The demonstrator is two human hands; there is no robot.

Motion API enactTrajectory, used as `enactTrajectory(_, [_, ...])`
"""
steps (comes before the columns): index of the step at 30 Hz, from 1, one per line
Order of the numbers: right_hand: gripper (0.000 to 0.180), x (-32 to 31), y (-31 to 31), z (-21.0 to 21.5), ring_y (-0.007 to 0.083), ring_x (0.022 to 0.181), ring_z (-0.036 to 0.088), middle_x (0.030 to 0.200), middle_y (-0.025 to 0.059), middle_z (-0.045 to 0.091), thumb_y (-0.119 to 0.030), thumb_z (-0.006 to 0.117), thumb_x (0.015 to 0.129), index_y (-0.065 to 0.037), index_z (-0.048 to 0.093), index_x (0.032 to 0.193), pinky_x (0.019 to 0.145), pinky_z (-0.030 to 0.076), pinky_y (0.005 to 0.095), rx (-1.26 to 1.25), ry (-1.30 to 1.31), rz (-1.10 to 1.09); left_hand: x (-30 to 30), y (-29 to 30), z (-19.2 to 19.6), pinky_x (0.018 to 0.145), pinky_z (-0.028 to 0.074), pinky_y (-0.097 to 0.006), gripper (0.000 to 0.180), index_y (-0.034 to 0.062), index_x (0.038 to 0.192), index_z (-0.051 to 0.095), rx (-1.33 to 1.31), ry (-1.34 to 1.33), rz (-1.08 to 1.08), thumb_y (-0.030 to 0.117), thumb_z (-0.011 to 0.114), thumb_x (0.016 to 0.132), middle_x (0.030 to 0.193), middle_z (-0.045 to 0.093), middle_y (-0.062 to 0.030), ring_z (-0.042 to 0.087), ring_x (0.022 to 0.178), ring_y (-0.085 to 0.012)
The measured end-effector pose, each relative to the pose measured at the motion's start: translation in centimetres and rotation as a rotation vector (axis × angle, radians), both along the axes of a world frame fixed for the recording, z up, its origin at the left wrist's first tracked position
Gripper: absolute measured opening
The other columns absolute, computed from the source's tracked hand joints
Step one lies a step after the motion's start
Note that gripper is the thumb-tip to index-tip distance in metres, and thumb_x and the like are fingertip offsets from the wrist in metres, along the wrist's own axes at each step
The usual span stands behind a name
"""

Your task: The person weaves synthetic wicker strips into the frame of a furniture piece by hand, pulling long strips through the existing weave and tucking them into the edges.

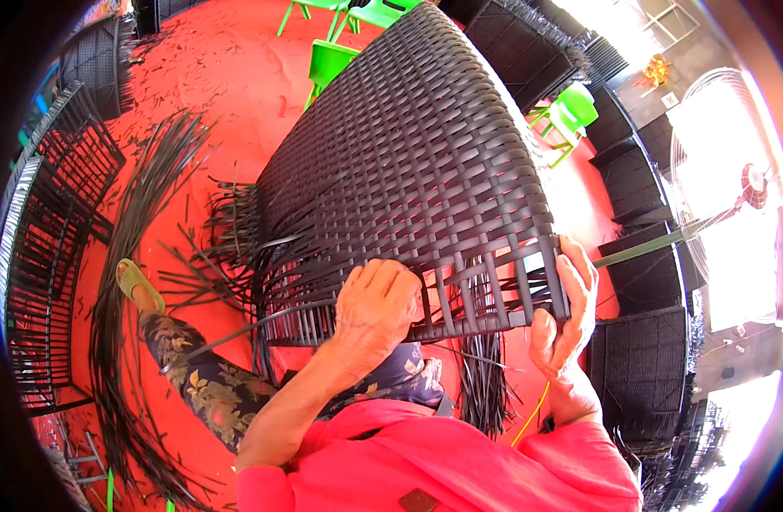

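Note:
A large dark woven wicker panel on a frame stands in front of me, its lower edge close to my lap. The weave is tight over most of it; near that edge, open gaps show between the strips. My left hand is closed in a fist at the lower edge, on a flat dark wicker strip that trails down to the left. What lies inside the fist is hidden. My right hand grips the panel's lower right corner, thumb in front and fingers along the side edge.
Loose dark strips lie in a long heap on the red floor, left of the panel. Another strip bundle hangs below it. Black frames stand at left, woven pieces at right. Green chairs stand beyond.

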State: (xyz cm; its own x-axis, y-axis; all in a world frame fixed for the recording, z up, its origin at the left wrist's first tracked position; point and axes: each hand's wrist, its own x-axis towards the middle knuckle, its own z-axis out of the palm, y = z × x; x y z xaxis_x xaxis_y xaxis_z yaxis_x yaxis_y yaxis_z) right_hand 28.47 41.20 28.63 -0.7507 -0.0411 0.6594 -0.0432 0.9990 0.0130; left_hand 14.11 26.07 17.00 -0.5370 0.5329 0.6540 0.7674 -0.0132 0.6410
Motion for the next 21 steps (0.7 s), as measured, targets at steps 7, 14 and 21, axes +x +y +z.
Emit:
enactTrajectory(7, [0.049, 0.0, -0.3, -0.7, 0.0381, 0.105, 0.05, 0.118, 0.0268, 0.049, -0.035, 0.048, 0.09, 0.004, 0.043, 0.119, 0.09, 0.039, 0.0461, -0.054, 0.019, -0.021, 0.2, -0.7, -1.6, 0.062, 0.041, -0.023, 0.014, 0.0034, 0.086, 0.058, 0.202, -0.617, -0.122, 0.0, 0.065, 0.075, 0.087, 0.055, -0.005, 0.05, 0.072, -0.0111])
enactTrajectory(14, [0.052, 0.2, -0.1, -1.2, 0.0362, 0.115, 0.044, 0.127, 0.0257, 0.042, -0.037, 0.043, 0.091, 0.001, 0.039, 0.126, 0.096, 0.035, 0.0454, -0.121, 0.017, -0.025, 0.0, -2.6, -3.5, 0.061, 0.042, -0.027, 0.01, 0.0024, 0.084, 0.059, -0.004, -0.576, -0.143, 0.002, 0.064, 0.075, 0.082, 0.055, -0.0061, 0.052, 0.07, -0.0157])
enactTrajectory(21, [0.057, 0.5, -0.2, -1.1, 0.0352, 0.121, 0.04, 0.132, 0.0235, 0.038, -0.041, 0.042, 0.092, 0.0, 0.036, 0.13, 0.1, 0.033, 0.0453, -0.157, -0.026, -0.037, -1.1, -1.5, -3.4, 0.056, 0.042, -0.03, 0.012, 0.0044, 0.078, 0.057, -0.046, 0.239, 0.2, 0.0, 0.064, 0.07, 0.074, 0.055, -0.0065, 0.051, 0.061, -0.0217])
